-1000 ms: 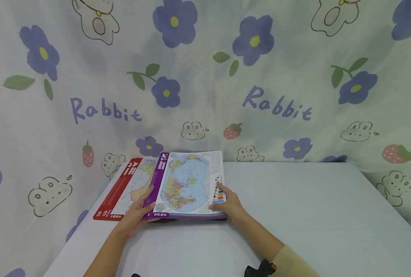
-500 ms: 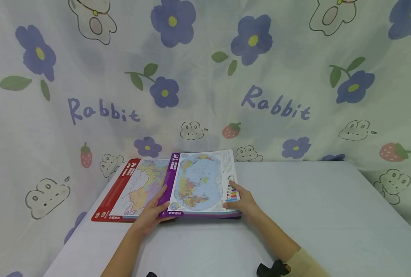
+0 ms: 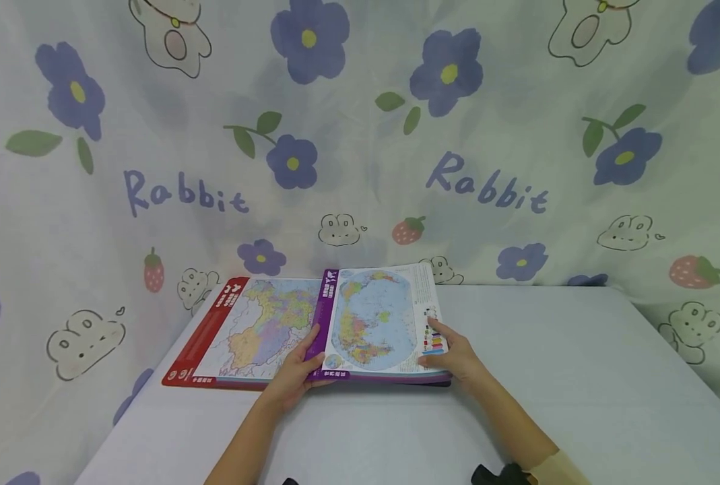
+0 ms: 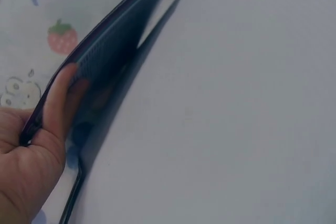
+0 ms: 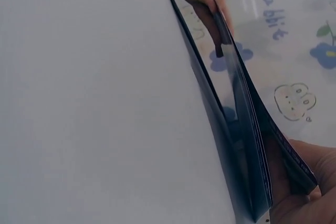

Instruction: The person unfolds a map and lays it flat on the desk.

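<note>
A world map sheet (image 3: 372, 320) with a purple border is held by both hands, tilted up from the table at its far side. My left hand (image 3: 293, 377) grips its left border near the front corner, thumb on top; in the left wrist view the fingers (image 4: 59, 100) show underneath. My right hand (image 3: 459, 360) pinches the right edge near the front. From the right wrist, the world map's edge (image 5: 291, 156) stands apart from another sheet layer (image 5: 257, 166) below it. A red-bordered map (image 3: 269, 330) lies at the left, its right side partly covered by the world map.
A white table (image 3: 547, 364) spreads beneath the maps and out to the right. Behind it hangs a curtain (image 3: 360, 168) printed with flowers, rabbits and strawberries. A beige sleeve (image 3: 558, 469) and a black strap (image 3: 502, 475) show at the right forearm.
Both hands have carried the purple-bordered world map to the right, uncovering more of the red-bordered map. The red map has stayed in place, and both grips look the same.
</note>
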Available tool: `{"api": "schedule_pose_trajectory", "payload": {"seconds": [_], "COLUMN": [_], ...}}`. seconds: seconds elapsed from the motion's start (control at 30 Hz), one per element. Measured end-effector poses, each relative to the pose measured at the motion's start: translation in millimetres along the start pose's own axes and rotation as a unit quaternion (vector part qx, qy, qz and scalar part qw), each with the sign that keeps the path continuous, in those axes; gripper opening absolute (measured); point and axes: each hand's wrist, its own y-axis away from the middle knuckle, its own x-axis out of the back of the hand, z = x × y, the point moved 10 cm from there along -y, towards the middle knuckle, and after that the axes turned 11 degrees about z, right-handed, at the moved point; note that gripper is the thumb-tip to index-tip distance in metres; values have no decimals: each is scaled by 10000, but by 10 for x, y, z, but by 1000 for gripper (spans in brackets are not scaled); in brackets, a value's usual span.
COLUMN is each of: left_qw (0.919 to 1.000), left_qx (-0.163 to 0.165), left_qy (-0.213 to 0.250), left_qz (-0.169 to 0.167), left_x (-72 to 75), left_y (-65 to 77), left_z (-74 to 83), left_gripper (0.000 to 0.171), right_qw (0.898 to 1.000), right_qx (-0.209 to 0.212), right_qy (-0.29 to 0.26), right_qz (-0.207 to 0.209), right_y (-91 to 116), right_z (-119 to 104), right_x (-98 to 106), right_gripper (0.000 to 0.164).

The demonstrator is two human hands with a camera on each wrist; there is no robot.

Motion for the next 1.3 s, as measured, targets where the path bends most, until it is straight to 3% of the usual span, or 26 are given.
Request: {"api": "schedule_pose_trajectory", "payload": {"seconds": [0.3, 0.5, 0.73, 0.97, 1.3], "left_qw": [10000, 9996, 9991, 9993, 9996], "left_qx": [81, 190, 224, 334, 237], "left_qy": [-31, -13, 59, -184, -146], "left_qz": [-24, 213, 347, 58, -52], "left_x": [-119, -125, -217, -266, -276], "left_y": [-48, -81, -99, -33, -43], "left_z": [-124, -187, -213, -263, -248], "left_gripper": [68, 67, 68, 65, 68], "right_qw": [9998, 9996, 9982, 9983, 9956], "right_qx": [29, 44, 38, -21, 459], "right_qy": [188, 217, 603, 514, 659], "right_qz": [-90, -195, -4, -258, -475], "right_y": [18, 4, -6, 12, 49], "right_z": [-44, -50, -53, -17, -256], "right_x": [136, 149, 280, 310, 420], "right_gripper": [91, 92, 92, 92, 92]}}
